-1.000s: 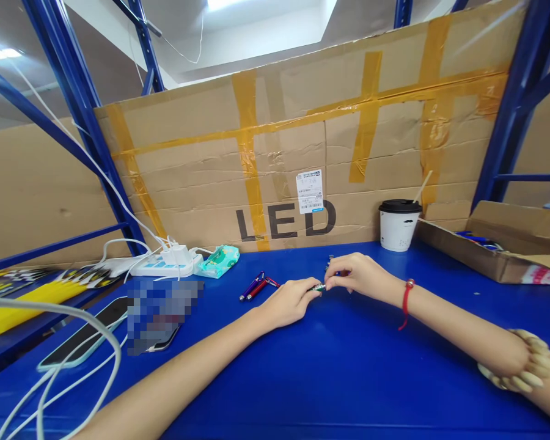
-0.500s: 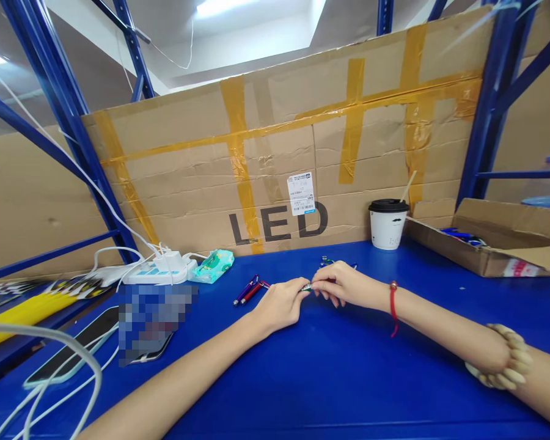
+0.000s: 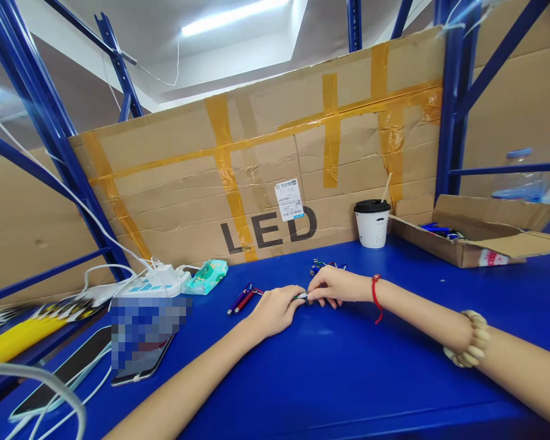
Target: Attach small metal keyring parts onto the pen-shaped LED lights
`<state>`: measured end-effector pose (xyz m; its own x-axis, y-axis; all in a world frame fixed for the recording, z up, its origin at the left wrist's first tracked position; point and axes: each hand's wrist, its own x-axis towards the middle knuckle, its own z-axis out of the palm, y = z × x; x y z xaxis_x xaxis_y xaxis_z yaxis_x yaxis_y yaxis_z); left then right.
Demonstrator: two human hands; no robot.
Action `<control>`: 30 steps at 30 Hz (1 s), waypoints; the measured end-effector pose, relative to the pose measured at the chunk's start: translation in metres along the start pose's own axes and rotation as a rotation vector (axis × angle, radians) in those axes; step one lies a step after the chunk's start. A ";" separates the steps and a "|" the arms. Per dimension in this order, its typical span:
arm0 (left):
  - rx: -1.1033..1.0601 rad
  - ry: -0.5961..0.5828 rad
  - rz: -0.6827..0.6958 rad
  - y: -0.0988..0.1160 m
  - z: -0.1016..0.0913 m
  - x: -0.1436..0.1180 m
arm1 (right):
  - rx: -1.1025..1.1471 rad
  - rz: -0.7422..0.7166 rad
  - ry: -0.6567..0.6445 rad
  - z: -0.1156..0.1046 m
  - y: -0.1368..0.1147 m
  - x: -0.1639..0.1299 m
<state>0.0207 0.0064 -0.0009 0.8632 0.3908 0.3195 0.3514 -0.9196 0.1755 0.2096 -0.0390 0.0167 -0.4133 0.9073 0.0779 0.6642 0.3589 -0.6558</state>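
Observation:
My left hand (image 3: 272, 311) is closed around a small, slim metal tube (image 3: 300, 296), mostly hidden, with a green edge and a silver end showing. The thumb and fingertips of my right hand (image 3: 341, 284) are pinched at that silver end, just above the blue tabletop (image 3: 302, 379). Left of my left hand lie a purple metal tube (image 3: 239, 299) and a red metal tube (image 3: 245, 301), side by side, with a red clip at their far end. Behind my right hand is a small group of similar coloured tubes (image 3: 318, 266), partly covered by it.
A lidded paper cup (image 3: 372, 226) with a straw stands at the back, left of an open cardboard box (image 3: 453, 247) holding blue items. On the left are a power strip (image 3: 151, 282), a tissue pack (image 3: 206, 277), phones (image 3: 66, 366) and loose white cables (image 3: 50, 403). Taped cardboard (image 3: 183, 208) stands behind.
The view has swung a little right and up, so everything sits farther left. My hands stay together at the tube, and more of its silver end shows between them.

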 end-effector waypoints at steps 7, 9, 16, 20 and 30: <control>-0.030 -0.027 0.001 0.002 -0.003 0.001 | 0.001 0.000 -0.012 -0.002 0.003 0.000; -0.043 -0.029 0.004 0.003 -0.003 0.001 | 0.001 -0.016 -0.012 -0.002 0.003 0.001; -0.075 0.004 -0.098 0.003 -0.002 0.001 | -0.084 -0.060 0.018 -0.005 0.002 0.000; -0.114 0.070 -0.231 0.004 -0.002 0.001 | -0.206 -0.069 0.085 -0.005 -0.002 -0.002; -0.145 0.076 -0.170 0.002 -0.001 0.000 | -0.574 -0.241 0.237 0.012 -0.010 0.000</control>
<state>0.0212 0.0046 0.0001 0.7645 0.5465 0.3419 0.4288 -0.8271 0.3633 0.1956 -0.0453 0.0138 -0.4868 0.7873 0.3785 0.8238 0.5578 -0.1008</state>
